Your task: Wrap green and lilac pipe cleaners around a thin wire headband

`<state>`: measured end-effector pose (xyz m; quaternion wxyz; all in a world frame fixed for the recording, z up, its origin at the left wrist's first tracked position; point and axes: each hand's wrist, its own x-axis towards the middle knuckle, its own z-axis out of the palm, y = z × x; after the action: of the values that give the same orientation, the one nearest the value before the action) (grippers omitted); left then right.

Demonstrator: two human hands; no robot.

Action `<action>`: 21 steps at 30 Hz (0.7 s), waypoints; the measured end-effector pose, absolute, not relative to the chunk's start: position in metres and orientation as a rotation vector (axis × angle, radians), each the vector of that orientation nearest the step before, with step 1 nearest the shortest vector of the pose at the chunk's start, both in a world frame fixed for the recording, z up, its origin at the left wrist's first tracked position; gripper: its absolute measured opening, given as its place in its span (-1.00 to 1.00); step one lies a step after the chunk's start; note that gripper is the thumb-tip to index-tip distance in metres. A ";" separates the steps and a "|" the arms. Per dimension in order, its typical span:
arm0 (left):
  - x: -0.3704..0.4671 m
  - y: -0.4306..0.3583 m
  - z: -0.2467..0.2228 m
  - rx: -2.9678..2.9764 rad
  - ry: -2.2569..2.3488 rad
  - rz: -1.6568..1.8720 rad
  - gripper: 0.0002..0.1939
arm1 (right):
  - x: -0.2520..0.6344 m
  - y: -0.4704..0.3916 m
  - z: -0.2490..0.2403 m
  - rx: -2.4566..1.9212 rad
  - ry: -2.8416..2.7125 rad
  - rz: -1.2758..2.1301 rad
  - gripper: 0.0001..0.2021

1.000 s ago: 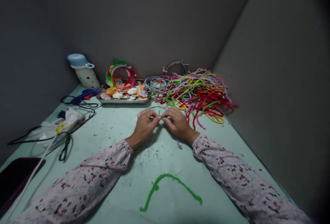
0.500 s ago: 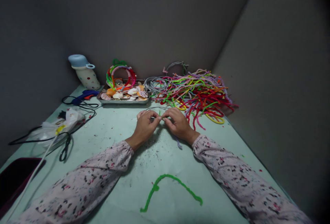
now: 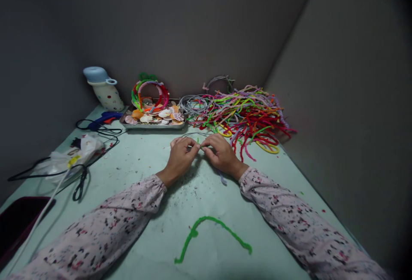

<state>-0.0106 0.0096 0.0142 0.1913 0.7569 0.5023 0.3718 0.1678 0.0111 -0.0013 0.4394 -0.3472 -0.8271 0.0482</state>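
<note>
My left hand (image 3: 183, 156) and my right hand (image 3: 222, 154) meet fingertip to fingertip over the middle of the pale green table (image 3: 135, 194). Each one pinches a small green fuzzy piece (image 3: 198, 141), most of it hidden by the fingers. A thin grey wire loop (image 3: 196, 133) shows just behind the fingers and passes out of sight behind my hands. Under my right hand the end of a lilac fuzzy stem (image 3: 223, 179) sticks out. Nearer to me, a bent green fuzzy stem (image 3: 209, 218) lies in an arch on the table.
At the back stand a bottle (image 3: 104, 89), a metal tray (image 3: 154, 126) of shells with colourful wrapped rings (image 3: 149, 95), grey wire coils (image 3: 195, 106) and a heap of fuzzy stems (image 3: 254, 112). On the left are cables, a plastic bag (image 3: 62, 164) and a dark bin (image 3: 22, 220).
The view has shifted very slightly. My fingertips have moved a little around the green piece; both hands remain pinched together in the same place.
</note>
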 end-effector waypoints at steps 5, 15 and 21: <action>-0.010 0.008 0.015 2.139 1.419 1.063 -0.82 | 0.168 0.011 -0.001 -0.877 -2.035 0.123 -0.93; -0.010 0.010 0.013 2.135 1.421 1.051 -0.79 | 0.167 0.011 -0.002 -0.864 -2.063 0.130 -0.94; -0.011 0.010 0.012 2.131 1.422 1.067 -0.79 | 0.168 0.011 -0.002 -0.862 -2.061 0.132 -0.94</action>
<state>-0.0108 0.0100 0.0123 0.1820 0.7551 0.5039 0.3779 0.1678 0.0110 -0.0022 0.4364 -0.3467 -0.8286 0.0531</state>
